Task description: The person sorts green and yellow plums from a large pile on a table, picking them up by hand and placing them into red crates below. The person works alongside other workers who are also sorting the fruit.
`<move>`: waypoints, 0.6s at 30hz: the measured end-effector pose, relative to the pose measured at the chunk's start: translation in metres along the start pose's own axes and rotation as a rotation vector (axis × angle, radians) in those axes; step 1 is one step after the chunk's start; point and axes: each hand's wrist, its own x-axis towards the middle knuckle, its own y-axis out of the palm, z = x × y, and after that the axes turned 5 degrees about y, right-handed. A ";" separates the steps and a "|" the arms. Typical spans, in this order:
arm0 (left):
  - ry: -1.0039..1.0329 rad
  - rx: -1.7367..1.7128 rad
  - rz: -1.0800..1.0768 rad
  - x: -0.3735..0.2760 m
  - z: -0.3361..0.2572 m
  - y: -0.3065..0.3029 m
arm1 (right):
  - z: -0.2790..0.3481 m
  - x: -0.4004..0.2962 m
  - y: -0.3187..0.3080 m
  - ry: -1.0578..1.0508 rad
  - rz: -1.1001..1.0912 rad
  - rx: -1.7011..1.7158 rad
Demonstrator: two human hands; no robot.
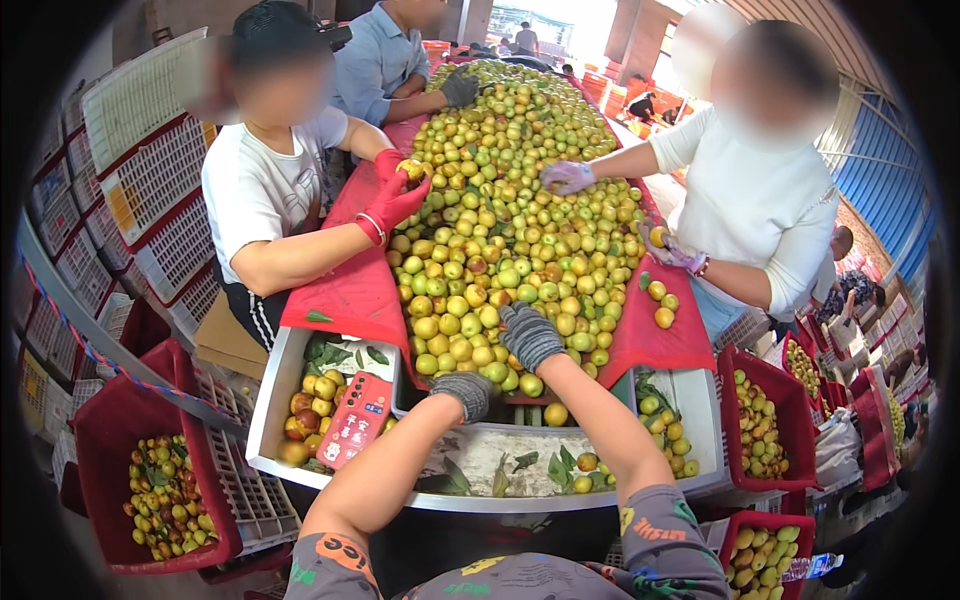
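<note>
A deep heap of small round yellow-green fruits (517, 225), probably jujubes, some browned, covers the sorting table before me. My right hand (530, 335), in a grey knitted glove, lies on the near part of the heap with its fingertips among the fruits. Lower and to the left, my left hand (465, 396), gloved alike, is at the heap's front edge, its fingers mostly turned from view. Whether either hand grips a fruit cannot be made out. Below both hands runs a white metal trough (480, 450) with leaves and a few fruits.
Red cloth (352, 277) lines the table sides. A red phone (358, 420) bearing writing lies on fruits in the left tray. One person in red gloves (394, 199) and another in pale purple gloves (568, 178) handle fruits. Red-lined crates (161, 525) flank the table.
</note>
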 end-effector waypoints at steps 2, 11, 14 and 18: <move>-0.003 -0.001 0.004 0.004 0.004 0.003 | -0.002 0.008 0.016 -0.005 -0.029 0.006; 0.018 0.006 -0.001 -0.009 0.003 -0.002 | -0.156 -0.155 -0.039 0.260 -0.393 0.418; 0.045 0.020 -0.010 0.003 -0.001 0.003 | -0.227 -0.222 -0.078 0.537 -0.442 -0.113; 0.020 0.034 0.048 0.004 -0.008 -0.003 | -0.227 -0.227 -0.083 0.381 -0.271 -0.771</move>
